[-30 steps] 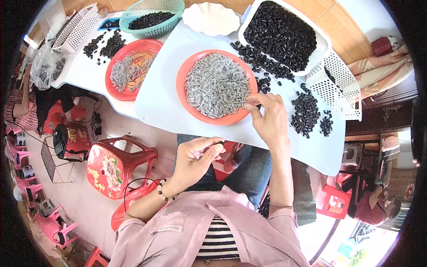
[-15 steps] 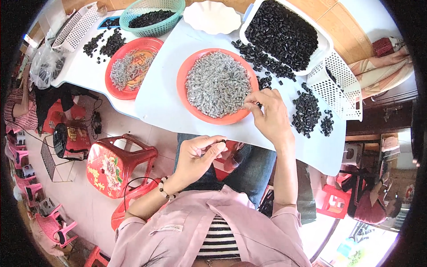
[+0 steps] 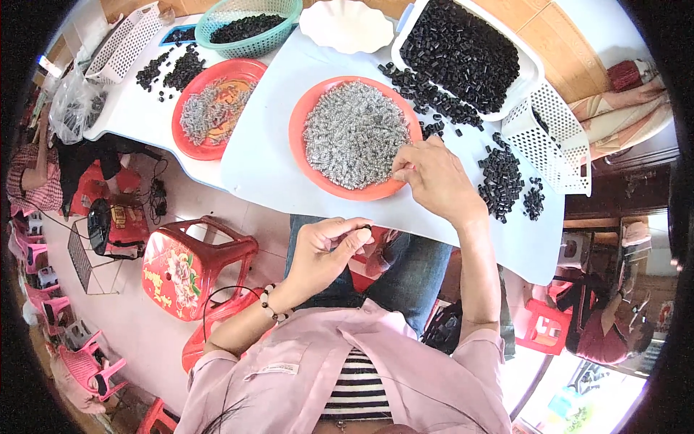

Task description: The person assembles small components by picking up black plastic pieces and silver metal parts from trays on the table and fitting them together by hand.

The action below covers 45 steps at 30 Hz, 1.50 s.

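Observation:
Near the table's front edge, my left hand [image 3: 323,252] pinches a small black plastic piece [image 3: 368,228] between thumb and forefinger. My right hand [image 3: 442,179] is at the right rim of a red plate [image 3: 297,137] heaped with small silvery metal springs [image 3: 354,130]. Its fingertips are pressed together over the edge of the heap. What they hold, if anything, is hidden. Loose piles of black plastic pieces [image 3: 500,177] lie on the table to the right of this hand.
Behind stands a white tray [image 3: 531,90] full of black pieces, with a white perforated basket [image 3: 571,155] beside it. A white scalloped dish [image 3: 345,27], a green basket [image 3: 249,49] and a second red plate [image 3: 189,145] are farther left. Red stools [image 3: 173,267] stand on the floor.
My right hand has turned and dipped its fingertips slightly left and down at the springs. My left hand keeps its pinch on the black piece, nearly still.

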Each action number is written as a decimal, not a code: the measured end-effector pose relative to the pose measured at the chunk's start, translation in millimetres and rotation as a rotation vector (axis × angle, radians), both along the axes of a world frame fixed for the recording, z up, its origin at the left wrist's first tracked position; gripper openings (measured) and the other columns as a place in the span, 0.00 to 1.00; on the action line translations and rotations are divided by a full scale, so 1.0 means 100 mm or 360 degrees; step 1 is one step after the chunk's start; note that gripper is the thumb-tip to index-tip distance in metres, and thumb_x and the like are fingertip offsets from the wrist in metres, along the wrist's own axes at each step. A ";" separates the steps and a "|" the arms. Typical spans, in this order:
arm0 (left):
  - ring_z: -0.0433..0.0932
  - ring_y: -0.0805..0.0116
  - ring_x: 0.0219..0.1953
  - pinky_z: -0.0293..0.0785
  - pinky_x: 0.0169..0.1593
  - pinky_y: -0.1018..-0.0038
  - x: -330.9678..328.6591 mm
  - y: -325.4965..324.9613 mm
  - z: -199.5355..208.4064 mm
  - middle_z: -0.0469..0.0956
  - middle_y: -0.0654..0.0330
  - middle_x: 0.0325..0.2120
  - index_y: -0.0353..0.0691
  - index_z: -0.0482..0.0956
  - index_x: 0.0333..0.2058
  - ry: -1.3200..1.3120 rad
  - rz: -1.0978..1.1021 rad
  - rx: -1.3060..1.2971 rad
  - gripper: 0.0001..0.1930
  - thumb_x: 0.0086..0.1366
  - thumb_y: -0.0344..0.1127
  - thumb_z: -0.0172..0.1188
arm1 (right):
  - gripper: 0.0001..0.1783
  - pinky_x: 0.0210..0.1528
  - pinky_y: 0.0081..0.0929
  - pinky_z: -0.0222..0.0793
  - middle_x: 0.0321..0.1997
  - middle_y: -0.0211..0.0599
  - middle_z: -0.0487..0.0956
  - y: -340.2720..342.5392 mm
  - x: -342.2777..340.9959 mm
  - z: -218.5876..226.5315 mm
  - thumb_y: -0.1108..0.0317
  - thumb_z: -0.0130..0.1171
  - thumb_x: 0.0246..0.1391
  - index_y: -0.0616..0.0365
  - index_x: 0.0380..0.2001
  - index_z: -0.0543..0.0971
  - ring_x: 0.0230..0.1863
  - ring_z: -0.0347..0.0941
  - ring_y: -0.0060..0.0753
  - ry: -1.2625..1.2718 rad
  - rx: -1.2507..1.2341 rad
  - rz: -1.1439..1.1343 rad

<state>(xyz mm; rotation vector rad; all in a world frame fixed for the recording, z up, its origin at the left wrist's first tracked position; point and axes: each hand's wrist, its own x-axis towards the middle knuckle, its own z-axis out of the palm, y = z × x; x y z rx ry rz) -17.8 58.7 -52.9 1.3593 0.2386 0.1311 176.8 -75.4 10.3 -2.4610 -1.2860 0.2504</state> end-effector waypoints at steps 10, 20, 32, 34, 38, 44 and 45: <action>0.79 0.78 0.34 0.78 0.37 0.80 0.04 0.04 0.07 0.83 0.59 0.34 0.32 0.81 0.48 0.0023 0.0007 -0.0187 0.14 0.69 0.34 0.60 | 0.04 0.39 0.27 0.67 0.32 0.35 0.77 0.06 0.09 -0.17 0.72 0.53 0.62 0.60 0.36 0.76 0.33 0.69 0.29 0.0303 0.0575 -0.0137; 0.80 0.78 0.35 0.77 0.39 0.80 0.51 0.33 0.21 0.83 0.58 0.33 0.31 0.80 0.49 -0.0331 0.0151 0.0117 0.14 0.69 0.32 0.60 | 0.12 0.35 0.15 0.65 0.32 0.27 0.77 0.16 -0.03 -0.12 0.67 0.56 0.65 0.61 0.47 0.75 0.31 0.71 0.17 0.1864 0.1348 -0.0322; 0.72 0.86 0.24 0.69 0.27 0.84 0.89 0.59 0.39 0.79 0.66 0.22 0.33 0.85 0.39 -0.0262 -0.0018 0.0322 0.09 0.64 0.32 0.65 | 0.09 0.39 0.18 0.67 0.31 0.28 0.80 0.24 -0.13 0.00 0.73 0.56 0.62 0.61 0.46 0.74 0.35 0.75 0.16 0.1323 0.1155 -0.0299; 0.71 0.86 0.24 0.68 0.27 0.84 0.91 0.60 0.40 0.79 0.67 0.21 0.33 0.86 0.38 -0.0261 -0.0093 0.0275 0.09 0.63 0.33 0.66 | 0.10 0.39 0.17 0.67 0.30 0.28 0.80 0.23 -0.13 0.04 0.74 0.56 0.62 0.62 0.46 0.74 0.35 0.74 0.16 0.1239 0.1069 -0.0299; 0.72 0.86 0.24 0.68 0.27 0.84 0.91 0.63 0.37 0.79 0.66 0.21 0.33 0.86 0.36 -0.0265 -0.0066 0.0308 0.09 0.63 0.33 0.67 | 0.10 0.38 0.16 0.67 0.29 0.28 0.80 0.28 -0.10 0.01 0.77 0.56 0.61 0.62 0.45 0.74 0.34 0.73 0.14 0.1183 0.0982 -0.0284; 0.72 0.85 0.24 0.68 0.26 0.83 0.92 0.61 0.41 0.80 0.65 0.21 0.32 0.86 0.33 -0.0299 -0.0008 0.0368 0.08 0.62 0.32 0.65 | 0.10 0.38 0.17 0.68 0.29 0.29 0.79 0.30 -0.10 0.01 0.78 0.55 0.61 0.62 0.46 0.72 0.34 0.73 0.15 0.1143 0.0995 -0.0246; 0.72 0.85 0.23 0.68 0.26 0.83 0.92 0.61 0.43 0.80 0.65 0.22 0.32 0.86 0.33 -0.0259 -0.0021 0.0391 0.07 0.62 0.31 0.65 | 0.10 0.38 0.17 0.68 0.29 0.29 0.79 0.30 -0.09 0.00 0.78 0.55 0.61 0.62 0.46 0.72 0.34 0.73 0.15 0.1141 0.0994 -0.0247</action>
